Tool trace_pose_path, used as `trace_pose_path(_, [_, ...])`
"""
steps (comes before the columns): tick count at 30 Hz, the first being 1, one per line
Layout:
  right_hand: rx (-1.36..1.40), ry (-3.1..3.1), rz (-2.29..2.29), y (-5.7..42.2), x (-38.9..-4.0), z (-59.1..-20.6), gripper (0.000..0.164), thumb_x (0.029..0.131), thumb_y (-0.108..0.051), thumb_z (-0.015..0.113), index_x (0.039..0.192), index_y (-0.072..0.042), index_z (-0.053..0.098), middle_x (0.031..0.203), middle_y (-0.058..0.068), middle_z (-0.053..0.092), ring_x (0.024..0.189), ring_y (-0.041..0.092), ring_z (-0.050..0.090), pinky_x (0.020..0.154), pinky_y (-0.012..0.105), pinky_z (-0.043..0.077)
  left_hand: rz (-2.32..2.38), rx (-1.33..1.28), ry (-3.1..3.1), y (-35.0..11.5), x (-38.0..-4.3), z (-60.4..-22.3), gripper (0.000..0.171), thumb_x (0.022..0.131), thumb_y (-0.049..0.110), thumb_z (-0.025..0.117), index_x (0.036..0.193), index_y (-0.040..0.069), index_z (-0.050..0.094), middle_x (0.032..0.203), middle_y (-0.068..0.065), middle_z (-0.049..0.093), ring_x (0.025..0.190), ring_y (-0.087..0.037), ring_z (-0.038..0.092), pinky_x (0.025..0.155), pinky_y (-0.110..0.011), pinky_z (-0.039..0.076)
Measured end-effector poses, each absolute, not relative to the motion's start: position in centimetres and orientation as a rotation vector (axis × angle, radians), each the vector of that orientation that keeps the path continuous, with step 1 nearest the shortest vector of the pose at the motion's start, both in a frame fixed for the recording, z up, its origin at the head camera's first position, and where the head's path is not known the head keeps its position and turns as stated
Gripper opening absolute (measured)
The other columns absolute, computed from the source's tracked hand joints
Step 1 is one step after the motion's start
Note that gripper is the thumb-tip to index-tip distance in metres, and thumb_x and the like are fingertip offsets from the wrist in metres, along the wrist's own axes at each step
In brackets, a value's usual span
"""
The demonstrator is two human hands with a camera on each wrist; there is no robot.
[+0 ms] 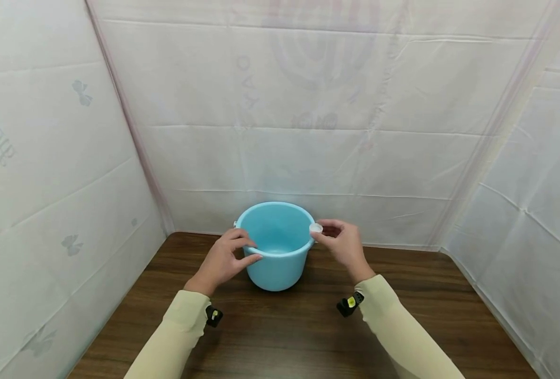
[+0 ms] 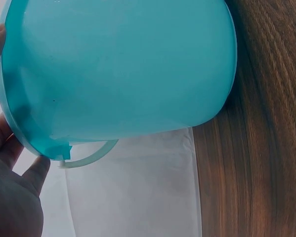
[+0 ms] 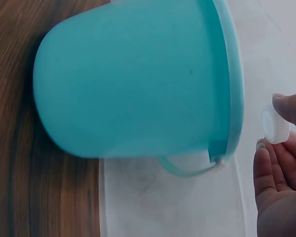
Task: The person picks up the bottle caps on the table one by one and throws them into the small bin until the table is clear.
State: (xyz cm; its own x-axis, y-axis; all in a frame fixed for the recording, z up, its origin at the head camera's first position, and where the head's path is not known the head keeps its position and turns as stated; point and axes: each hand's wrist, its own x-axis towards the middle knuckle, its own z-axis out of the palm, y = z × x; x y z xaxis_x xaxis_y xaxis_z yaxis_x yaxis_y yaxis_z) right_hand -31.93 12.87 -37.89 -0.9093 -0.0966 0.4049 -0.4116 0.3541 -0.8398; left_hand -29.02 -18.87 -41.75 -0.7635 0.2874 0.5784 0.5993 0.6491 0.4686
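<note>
A light blue bucket (image 1: pixel 280 271) stands upright on the table near the back wall. My left hand (image 1: pixel 220 261) grips the bucket's rim at the front left, thumb outside and fingers over the edge. My right hand (image 1: pixel 343 243) pinches a small white round cap (image 1: pixel 315 228) between thumb and fingertips. In the head view the cap overlaps the bucket's right rim; in the right wrist view the cap (image 3: pixel 272 124) shows apart from the rim, above its level. The bucket's handle (image 2: pixel 94 155) hangs down on the far side. The bucket's inside shows nothing but its bare blue bottom.
Dark brown wood-grain table (image 1: pixel 280 337) lies under the bucket. White sheeting with faint prints forms a back wall (image 1: pixel 285 158), a left wall (image 1: pixel 62 173) and a right wall (image 1: pixel 536 200). Black wrist cameras sit below both pale yellow-green sleeves (image 1: pixel 180 321).
</note>
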Motion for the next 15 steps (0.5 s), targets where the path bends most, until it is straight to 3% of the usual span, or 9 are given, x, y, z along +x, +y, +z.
trace_pose_path(9, [0.476, -2.343, 1.588, 11.0, -32.4, -37.7, 0.032, 0.086, -0.021, 0.086, 0.113, -0.006, 0.078, 0.109, 0.013, 0.076, 0.097, 0.024, 0.072, 0.080, 0.026, 0.061, -0.916, -0.697, -2.413, -18.8, -29.0, -41.8, 0.022, 0.082, 0.034, 0.088, 0.097, 0.021, 0.079, 0.111, 0.003, 0.065, 0.113, -0.019, 0.057, 0.107, -0.049, 0.053])
trace_pose_path(15, [0.485, -2.362, 1.561, 10.3, -32.8, -37.6, 0.031, 0.086, -0.024, 0.085, 0.113, -0.009, 0.078, 0.108, 0.010, 0.076, 0.098, 0.023, 0.072, 0.085, 0.038, 0.063, -0.925, -0.689, -2.418, -18.8, -29.0, -41.8, 0.022, 0.082, 0.034, 0.088, 0.097, 0.021, 0.079, 0.112, 0.003, 0.066, 0.114, -0.019, 0.057, 0.107, -0.049, 0.053])
